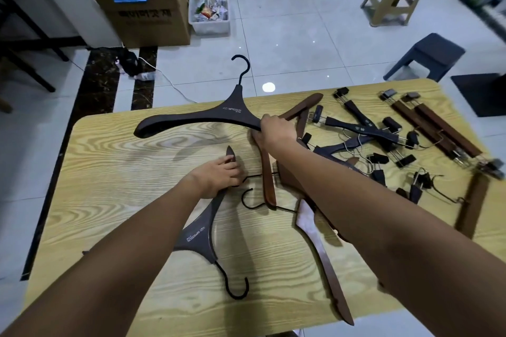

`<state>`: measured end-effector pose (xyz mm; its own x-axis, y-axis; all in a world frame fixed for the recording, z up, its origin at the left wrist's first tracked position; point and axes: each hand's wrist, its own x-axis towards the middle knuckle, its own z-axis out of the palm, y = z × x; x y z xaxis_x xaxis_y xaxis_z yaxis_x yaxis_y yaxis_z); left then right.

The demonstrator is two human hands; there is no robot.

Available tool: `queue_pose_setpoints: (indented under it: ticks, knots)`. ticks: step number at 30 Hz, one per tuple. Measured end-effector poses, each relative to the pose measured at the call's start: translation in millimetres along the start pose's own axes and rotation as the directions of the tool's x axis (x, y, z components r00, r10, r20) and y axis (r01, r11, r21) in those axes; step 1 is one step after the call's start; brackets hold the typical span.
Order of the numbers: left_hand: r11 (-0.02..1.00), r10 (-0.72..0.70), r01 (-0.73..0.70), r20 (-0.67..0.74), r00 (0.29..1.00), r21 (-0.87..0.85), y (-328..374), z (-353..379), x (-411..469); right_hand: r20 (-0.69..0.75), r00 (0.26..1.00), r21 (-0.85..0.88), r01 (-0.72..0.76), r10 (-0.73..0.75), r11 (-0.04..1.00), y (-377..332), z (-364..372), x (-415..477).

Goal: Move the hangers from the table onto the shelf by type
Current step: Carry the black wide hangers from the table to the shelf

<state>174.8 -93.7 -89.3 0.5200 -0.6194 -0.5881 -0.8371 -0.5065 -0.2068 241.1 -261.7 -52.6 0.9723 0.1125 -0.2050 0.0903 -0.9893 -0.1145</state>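
Arm outstretched, the right hand (273, 128) clasps a dark hanger (191, 120) printed "IMPRESSION"; below-left of it, the left hand (216, 178) curls round another hanger (202, 230).

A cardboard box (147, 8), plastic bin (209, 23) and two stools (425, 56) occupy the floor.

Item 1, raised dark hanger (231, 113): pale print across the neck, legible as "IMPRESSION", preceded by a few smaller letters and underlined by a tiny second line, both too fine to read. Item 2, flat-lying dark hanger (198, 235): the same style of pale print at the neck, seen inverted, letters not legible with certainty. Item 3, cardboard box (147, 16): one line of bold dark characters, upside down, unreadable. Item 4, clip hanger (358, 128): small white marks, too small to read.
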Motion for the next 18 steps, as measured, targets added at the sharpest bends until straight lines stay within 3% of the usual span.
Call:
queue_pose_setpoints:
  ticks: [3, 7, 13, 18]
  knots:
    - [0.996, -0.088, 0.087, -0.018, 0.996, -0.026, -13.7, 8.9, -11.3, 0.003, 1.0, -0.002, 0.007, -0.007, 1.0, -1.2, 0.4, 2.5]
    - [0.977, -0.207, 0.21, 0.07, 0.976, -0.039, -26.7, 32.4, -40.2, 0.033, 0.999, -0.011, 0.012, -0.012, 1.0, -13.9, 3.4, 1.9]
    - [0.924, -0.374, 0.383, 0.213, 0.902, -0.001, -25.6, 76.1, -99.5, 0.042, 0.995, -0.043, 0.097, -0.095, 0.994, -49.3, 8.9, -6.2]
    - [0.854, -0.469, 0.514, 0.303, 0.829, -0.084, -1.9, 117.7, -146.5, 0.038, 0.985, -0.073, 0.169, -0.167, 0.983, -77.8, 12.4, -18.7]
